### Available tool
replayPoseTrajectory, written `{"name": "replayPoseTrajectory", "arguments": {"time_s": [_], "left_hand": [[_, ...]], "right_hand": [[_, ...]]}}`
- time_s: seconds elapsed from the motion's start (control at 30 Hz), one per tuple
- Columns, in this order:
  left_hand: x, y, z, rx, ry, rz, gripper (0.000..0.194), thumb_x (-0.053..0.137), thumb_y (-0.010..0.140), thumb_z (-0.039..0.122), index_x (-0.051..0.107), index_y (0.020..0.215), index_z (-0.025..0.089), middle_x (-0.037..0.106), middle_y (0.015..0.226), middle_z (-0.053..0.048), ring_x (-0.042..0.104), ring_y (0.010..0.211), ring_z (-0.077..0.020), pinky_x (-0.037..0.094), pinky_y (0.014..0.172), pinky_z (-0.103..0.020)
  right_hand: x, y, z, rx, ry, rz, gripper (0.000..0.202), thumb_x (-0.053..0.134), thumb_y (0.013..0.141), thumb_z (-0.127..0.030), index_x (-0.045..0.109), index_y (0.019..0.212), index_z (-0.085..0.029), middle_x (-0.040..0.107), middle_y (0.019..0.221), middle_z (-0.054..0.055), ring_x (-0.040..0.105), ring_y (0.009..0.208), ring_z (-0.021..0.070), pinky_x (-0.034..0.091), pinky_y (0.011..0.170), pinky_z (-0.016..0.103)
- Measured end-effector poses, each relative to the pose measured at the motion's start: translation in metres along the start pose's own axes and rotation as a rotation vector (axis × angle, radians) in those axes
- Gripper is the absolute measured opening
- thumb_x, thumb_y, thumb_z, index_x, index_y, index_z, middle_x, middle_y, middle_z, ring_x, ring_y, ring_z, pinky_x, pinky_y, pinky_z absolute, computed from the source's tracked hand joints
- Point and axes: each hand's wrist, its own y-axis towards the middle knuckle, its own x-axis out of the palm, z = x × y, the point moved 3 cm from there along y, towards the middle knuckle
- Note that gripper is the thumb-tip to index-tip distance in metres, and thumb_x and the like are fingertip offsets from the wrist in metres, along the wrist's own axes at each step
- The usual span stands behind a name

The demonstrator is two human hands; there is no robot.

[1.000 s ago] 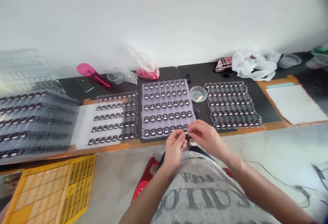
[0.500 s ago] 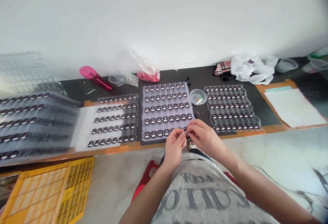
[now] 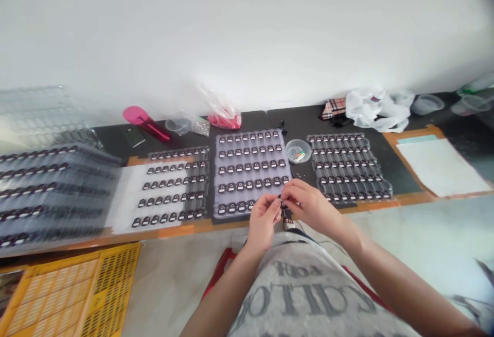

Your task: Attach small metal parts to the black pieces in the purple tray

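Observation:
My left hand (image 3: 264, 218) is closed in a pinch at the front edge of the middle tray. My right hand (image 3: 304, 199) meets it fingertip to fingertip, also pinching. Between them shows a small dark part (image 3: 281, 199), mostly covered by the fingers, so its kind is unclear. Just beyond lies a pale plastic tray (image 3: 252, 172) with rows of small black parts bearing white labels. To its right stands a round clear tub (image 3: 298, 151) of tiny clear pieces, and a few tiny bits lie on the table below it.
Similar trays of black parts lie right (image 3: 349, 167) and left (image 3: 173, 188). A tall stack of trays (image 3: 57, 188) is at far left, above a yellow crate (image 3: 73, 290). Along the wall are a pink container (image 3: 146, 123), bags of small parts and a white plastic bag (image 3: 378, 110).
The view has tilted slightly, so the table appears a little lower. Both hands stay together in the same pinch, with the dark part showing somewhat more between the fingertips.

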Motion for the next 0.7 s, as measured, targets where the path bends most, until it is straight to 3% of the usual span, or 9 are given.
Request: {"name": "replayPoseTrajectory", "arguments": {"time_s": [0.7], "left_hand": [[0.01, 0.013, 0.007, 0.044, -0.015, 0.009, 0.024, 0.068, 0.069, 0.033, 0.053, 0.075, 0.016, 0.042, 0.053, 0.006, 0.034, 0.047, -0.0045, 0.022, 0.047, -0.02]], "right_hand": [[-0.012, 0.012, 0.006, -0.004, 0.011, 0.007, 0.013, 0.047, 0.08, -0.006, 0.054, 0.078, -0.017, 0.055, 0.087, 0.005, 0.054, 0.073, 0.0119, 0.046, 0.068, 0.024]]}}
